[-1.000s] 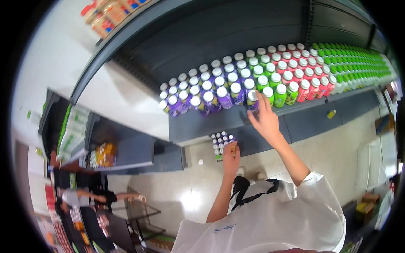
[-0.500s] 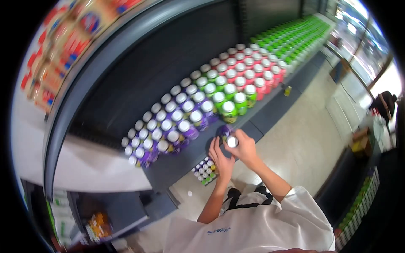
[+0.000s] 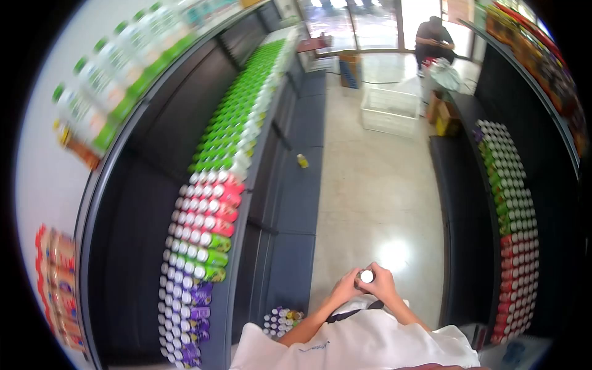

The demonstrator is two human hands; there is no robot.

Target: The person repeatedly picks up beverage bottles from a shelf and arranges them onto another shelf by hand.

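In front of my waist, a small bottle with a white cap [image 3: 367,276] is held upright between both hands. My left hand [image 3: 346,288] is closed around its left side. On the other side, my right hand [image 3: 383,283] grips it with curled fingers. Its label is mostly covered by my fingers. To the left, the shelf carries rows of white-capped bottles: purple ones [image 3: 200,312] nearest, then green ones [image 3: 216,258], then pink ones [image 3: 229,192].
Long rows of green-topped bottles [image 3: 237,105] run down the left shelf. A small yellow item [image 3: 302,161] lies on the lower ledge. The aisle holds a white crate [image 3: 390,112] and a cardboard box [image 3: 349,70]. A person [image 3: 434,42] sits by the doorway. More bottles [image 3: 517,246] line the right shelf.
My view has swung from the left shelf to face along the aisle. The bottle, purple in the earlier view, has moved with both hands away from the shelf to before my body.
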